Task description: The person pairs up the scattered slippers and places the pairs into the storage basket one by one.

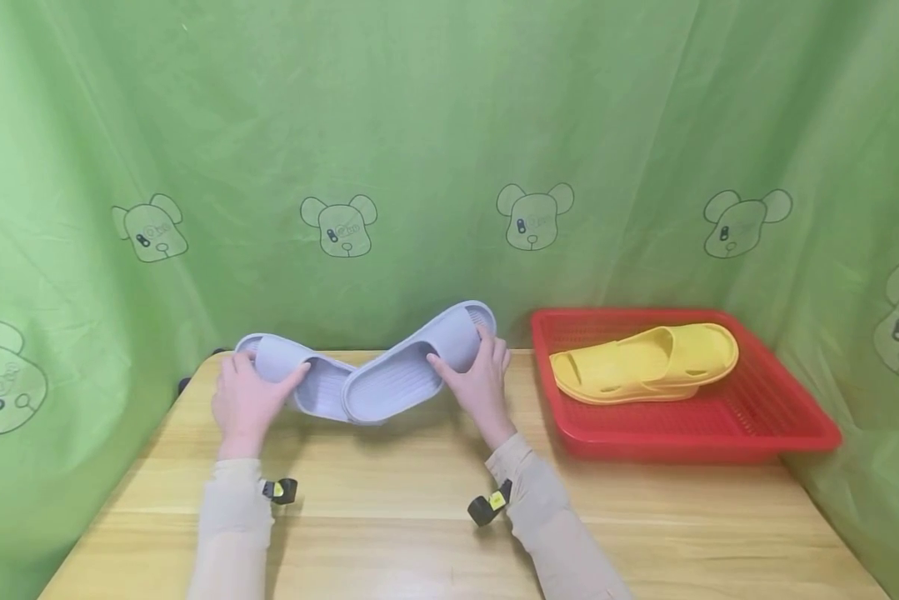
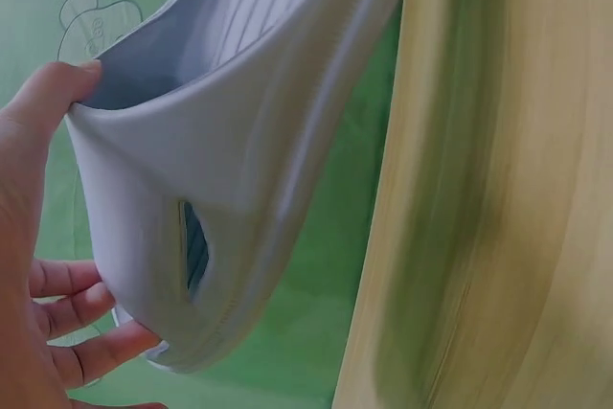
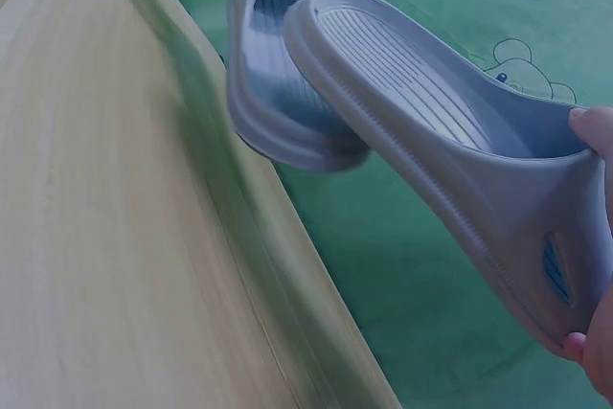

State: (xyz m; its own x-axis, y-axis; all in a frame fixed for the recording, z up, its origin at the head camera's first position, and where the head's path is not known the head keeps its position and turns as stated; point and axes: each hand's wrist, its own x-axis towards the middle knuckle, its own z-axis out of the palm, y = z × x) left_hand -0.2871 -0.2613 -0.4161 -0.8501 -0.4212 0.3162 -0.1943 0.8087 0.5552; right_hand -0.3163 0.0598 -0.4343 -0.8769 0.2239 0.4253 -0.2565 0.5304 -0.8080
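Two pale blue-grey slippers are held up over the wooden table, heel ends meeting in the middle. The left slipper [image 1: 278, 360] is gripped at its strap by my left hand [image 1: 248, 404], with the thumb over the strap's edge and the fingers by the toe end. My right hand [image 1: 479, 379] holds the right slipper [image 1: 400, 383] by its strap, thumb at the opening. The right slipper's heel overlaps the left one's heel in the head view. In the right wrist view, the right slipper [image 3: 412, 93] slants in front of the left slipper [image 3: 278, 93].
A red plastic basket [image 1: 786, 417] stands on the right of the wooden table [image 1: 389, 533], holding yellow slippers [image 1: 644, 362] stacked together. A green curtain [image 1: 434, 125] with bear-head prints hangs behind and along both sides. Each wrist carries a small black camera [image 1: 486, 507].
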